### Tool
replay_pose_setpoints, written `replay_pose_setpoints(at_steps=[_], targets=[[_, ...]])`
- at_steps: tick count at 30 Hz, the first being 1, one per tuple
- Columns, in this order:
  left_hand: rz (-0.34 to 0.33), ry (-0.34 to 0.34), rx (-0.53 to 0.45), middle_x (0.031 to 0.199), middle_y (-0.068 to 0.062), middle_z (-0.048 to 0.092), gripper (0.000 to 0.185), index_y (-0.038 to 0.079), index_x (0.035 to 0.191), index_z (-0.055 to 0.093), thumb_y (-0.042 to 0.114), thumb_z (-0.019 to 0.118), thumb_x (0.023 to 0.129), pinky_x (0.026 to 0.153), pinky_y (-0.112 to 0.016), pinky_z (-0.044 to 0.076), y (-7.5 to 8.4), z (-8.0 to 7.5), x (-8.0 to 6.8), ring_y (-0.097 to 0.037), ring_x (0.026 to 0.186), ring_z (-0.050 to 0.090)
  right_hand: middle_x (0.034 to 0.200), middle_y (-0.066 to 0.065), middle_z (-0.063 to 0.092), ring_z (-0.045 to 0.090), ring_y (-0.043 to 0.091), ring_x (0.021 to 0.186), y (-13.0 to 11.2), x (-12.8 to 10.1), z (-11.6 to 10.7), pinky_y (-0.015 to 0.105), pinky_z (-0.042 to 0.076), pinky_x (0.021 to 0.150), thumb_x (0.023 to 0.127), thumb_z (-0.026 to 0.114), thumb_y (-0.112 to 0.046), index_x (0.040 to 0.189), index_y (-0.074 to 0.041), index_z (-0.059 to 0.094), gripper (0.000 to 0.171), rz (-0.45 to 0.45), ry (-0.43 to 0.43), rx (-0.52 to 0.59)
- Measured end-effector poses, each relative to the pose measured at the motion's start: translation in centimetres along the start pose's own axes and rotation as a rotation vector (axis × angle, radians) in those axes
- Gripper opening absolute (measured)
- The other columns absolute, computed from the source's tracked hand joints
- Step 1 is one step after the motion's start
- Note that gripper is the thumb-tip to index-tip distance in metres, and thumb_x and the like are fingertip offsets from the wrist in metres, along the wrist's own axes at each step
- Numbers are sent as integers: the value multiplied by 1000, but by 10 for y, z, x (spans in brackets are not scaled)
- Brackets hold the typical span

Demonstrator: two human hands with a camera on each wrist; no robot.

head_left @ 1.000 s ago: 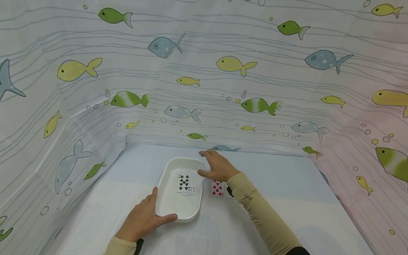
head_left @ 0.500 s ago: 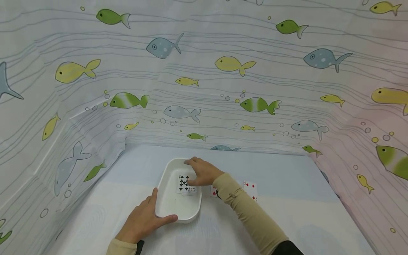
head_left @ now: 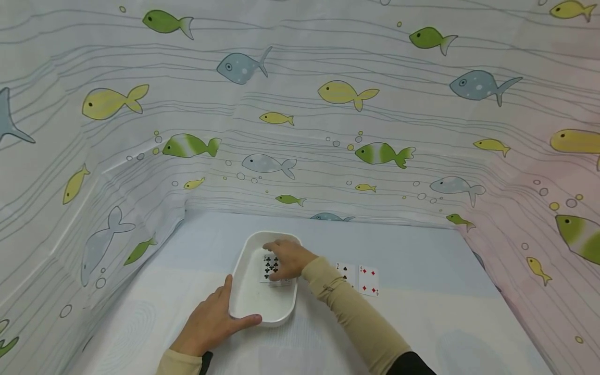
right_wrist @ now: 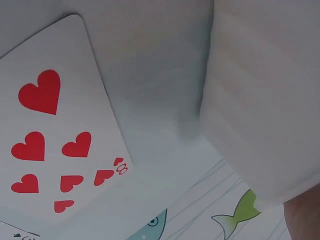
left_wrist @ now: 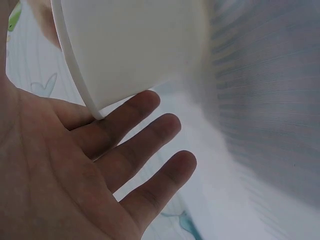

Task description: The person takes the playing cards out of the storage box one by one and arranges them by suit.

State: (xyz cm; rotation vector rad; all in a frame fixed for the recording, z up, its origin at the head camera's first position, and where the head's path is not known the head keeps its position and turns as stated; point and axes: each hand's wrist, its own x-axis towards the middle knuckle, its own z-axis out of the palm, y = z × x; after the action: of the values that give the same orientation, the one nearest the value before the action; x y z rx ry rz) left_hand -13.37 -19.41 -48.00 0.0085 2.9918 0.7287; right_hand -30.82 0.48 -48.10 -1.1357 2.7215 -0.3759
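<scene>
A white tray [head_left: 262, 307] stands on the table with a few playing cards in it, a clubs card [head_left: 267, 266] on top. My left hand [head_left: 206, 320] rests against the tray's near left corner, thumb along the near side and fingers against the left side. In the left wrist view, the straight, spread fingers [left_wrist: 165, 127] lie by the tray's rim. My right hand [head_left: 291, 259] reaches over the tray's right side, its thumb and fingers spread over the clubs card. In the right wrist view its fingers are mostly hidden behind the tray wall [right_wrist: 260, 100].
Right of the tray lie a spades card [head_left: 345, 272] and a diamonds card [head_left: 369, 281]. An eight of hearts [right_wrist: 37, 150] lies beside the tray, hidden in the head view by the right forearm. A fish-patterned sheet [head_left: 300, 135] surrounds the table.
My right hand has moved left and down, from above the tray's right rim onto the cards inside. The cards right of the tray are more exposed. The left hand stays put.
</scene>
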Motion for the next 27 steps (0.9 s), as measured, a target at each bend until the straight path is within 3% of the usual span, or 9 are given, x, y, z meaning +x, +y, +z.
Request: replay_pose_setpoints(at_steps=[16,27], targets=[[8,10,8,139,-30,53,134,-10,157,20,81,69,72,91,-57,50,-1,0,0,-40,115,61,145,0,56,49,21,135,-1,4,14,41,31,116,77,80,-53,153,-24,45,88,26,-26,-235],[14,4,13,139,-29,53,132,-11,156,21,79,71,72,91,-56,50,-1,-1,-2,-39,114,61,144,-1,55,50,19,134,1,7,19,40,31,117,77,77,-55,153,-27,44,87,27,-23,-265]])
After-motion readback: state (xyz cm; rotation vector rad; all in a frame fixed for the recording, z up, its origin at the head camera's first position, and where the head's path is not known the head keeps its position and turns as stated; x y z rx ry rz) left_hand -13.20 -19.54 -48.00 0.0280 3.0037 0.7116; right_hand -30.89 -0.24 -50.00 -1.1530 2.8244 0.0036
